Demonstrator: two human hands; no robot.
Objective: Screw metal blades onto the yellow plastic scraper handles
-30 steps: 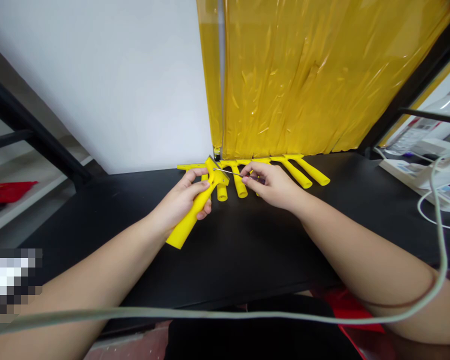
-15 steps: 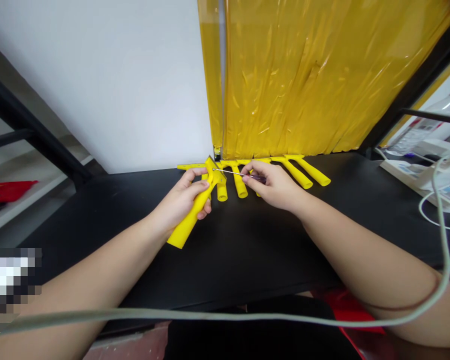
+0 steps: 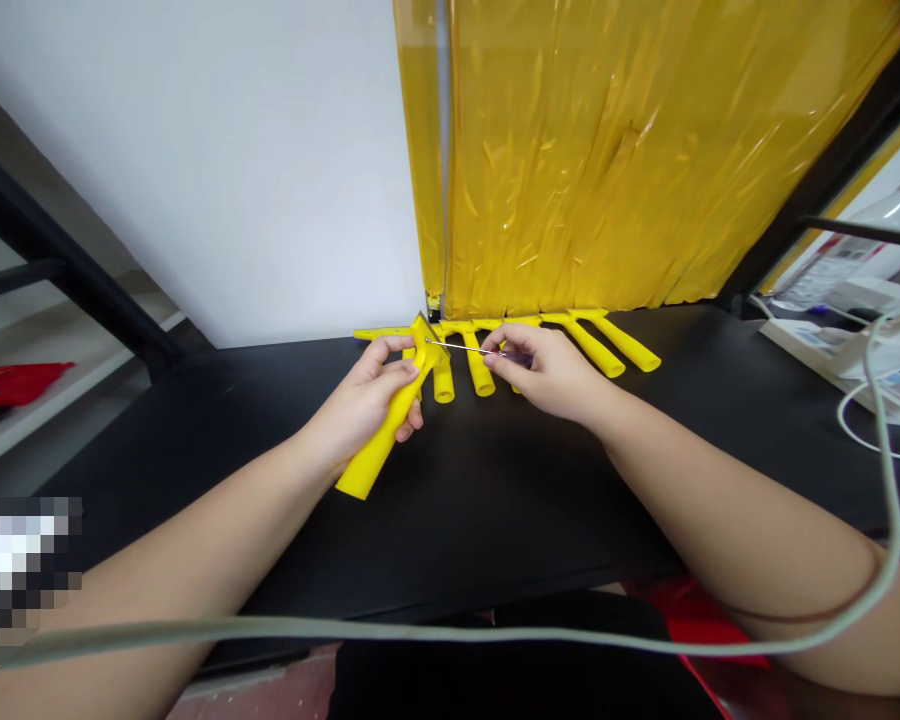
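My left hand is closed round a yellow scraper-like tool with a hollow handle, its wider head tilted up to the right. Between the fingers of my right hand is a thin screwdriver. Its metal shaft points left, and the tip meets a small screw on the yellow head. My right fingers hide much of the dark handle. Behind both hands, several similar yellow tools lie in a row on the black table, handles toward me.
A white panel and yellow plastic sheeting rise behind the table. To the right are a clear bottle and a white box with cables. A pale cable crosses in front of my arms.
Very little differs. The yellow tool in my left hand has shifted slightly, while the screwdriver tip stays on its head.
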